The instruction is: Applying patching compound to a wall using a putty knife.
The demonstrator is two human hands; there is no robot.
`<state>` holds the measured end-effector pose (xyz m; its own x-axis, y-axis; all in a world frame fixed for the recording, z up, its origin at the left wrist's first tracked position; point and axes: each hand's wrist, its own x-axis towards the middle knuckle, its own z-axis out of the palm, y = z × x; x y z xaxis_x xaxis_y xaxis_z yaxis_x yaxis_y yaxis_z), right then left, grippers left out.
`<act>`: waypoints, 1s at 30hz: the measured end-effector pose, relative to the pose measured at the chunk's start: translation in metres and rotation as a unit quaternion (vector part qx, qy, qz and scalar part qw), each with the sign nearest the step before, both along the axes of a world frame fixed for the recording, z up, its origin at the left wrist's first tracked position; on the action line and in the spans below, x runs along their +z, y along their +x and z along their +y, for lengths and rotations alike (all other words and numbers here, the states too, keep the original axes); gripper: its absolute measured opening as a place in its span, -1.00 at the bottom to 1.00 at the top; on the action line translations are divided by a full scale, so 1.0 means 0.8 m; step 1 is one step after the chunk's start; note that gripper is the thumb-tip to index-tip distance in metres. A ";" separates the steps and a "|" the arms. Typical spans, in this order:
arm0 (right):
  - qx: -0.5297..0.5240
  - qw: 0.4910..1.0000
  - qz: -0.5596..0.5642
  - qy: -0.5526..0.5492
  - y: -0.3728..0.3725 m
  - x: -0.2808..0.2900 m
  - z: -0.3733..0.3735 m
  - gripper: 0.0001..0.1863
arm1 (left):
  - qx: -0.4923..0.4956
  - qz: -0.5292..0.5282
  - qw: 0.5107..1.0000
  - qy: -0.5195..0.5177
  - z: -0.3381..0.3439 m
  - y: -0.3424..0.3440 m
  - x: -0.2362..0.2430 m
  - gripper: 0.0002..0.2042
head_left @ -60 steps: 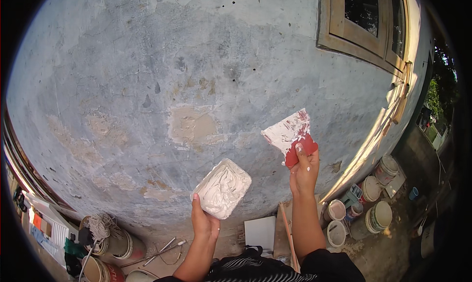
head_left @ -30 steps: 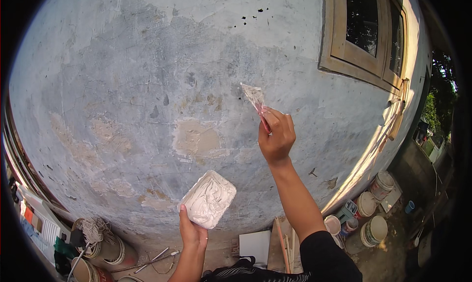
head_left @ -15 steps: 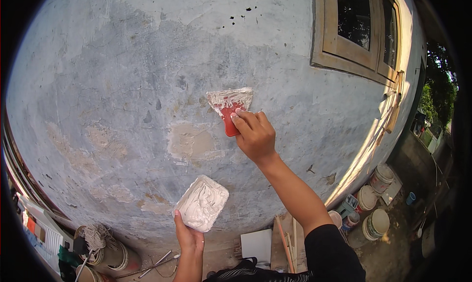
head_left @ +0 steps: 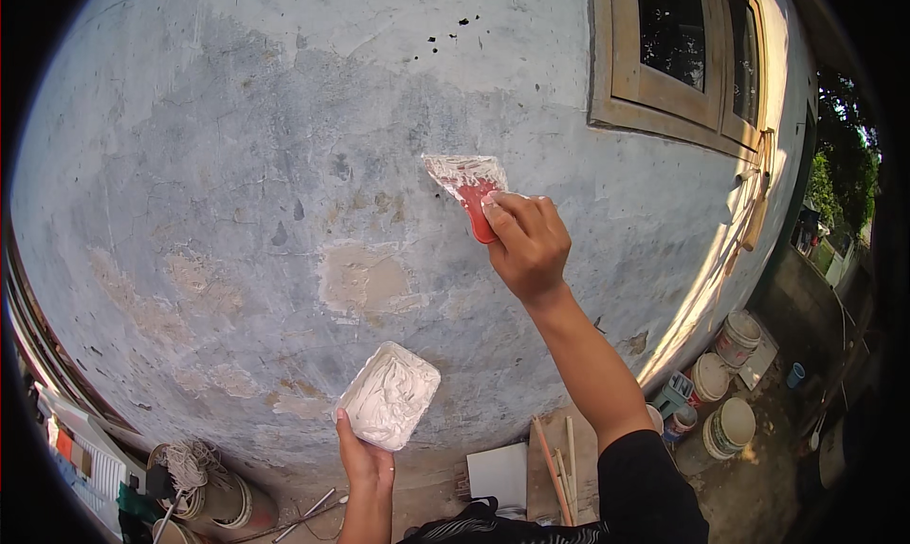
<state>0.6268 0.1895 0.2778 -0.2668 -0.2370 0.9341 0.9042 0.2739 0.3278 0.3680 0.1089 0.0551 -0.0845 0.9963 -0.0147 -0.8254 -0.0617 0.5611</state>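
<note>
One red scraper, its blade smeared white, stands at the wall above and right of the tan patch, its handle pinched between the thumb and fingers of the right hand; contact with the wall is unclear. Below that patch, the left hand clasps a tray well loaded with white paste. Work looks partway: the tan patch and rough patches left of it seem filled, while dark holes well above it gape unfilled.
</note>
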 end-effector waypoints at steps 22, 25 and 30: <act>-0.062 0.985 -0.087 -0.136 -0.021 -0.017 0.025 -0.87 | -0.030 0.021 0.999 0.012 0.000 0.014 0.004 -0.36; -0.054 0.984 -0.088 -0.142 -0.022 -0.025 0.022 -0.87 | -0.027 0.021 0.999 0.015 -0.003 0.013 0.006 -0.36; -0.046 0.979 -0.105 -0.168 -0.017 -0.044 0.012 -0.87 | -0.025 0.024 0.999 0.011 -0.008 0.013 0.011 -0.36</act>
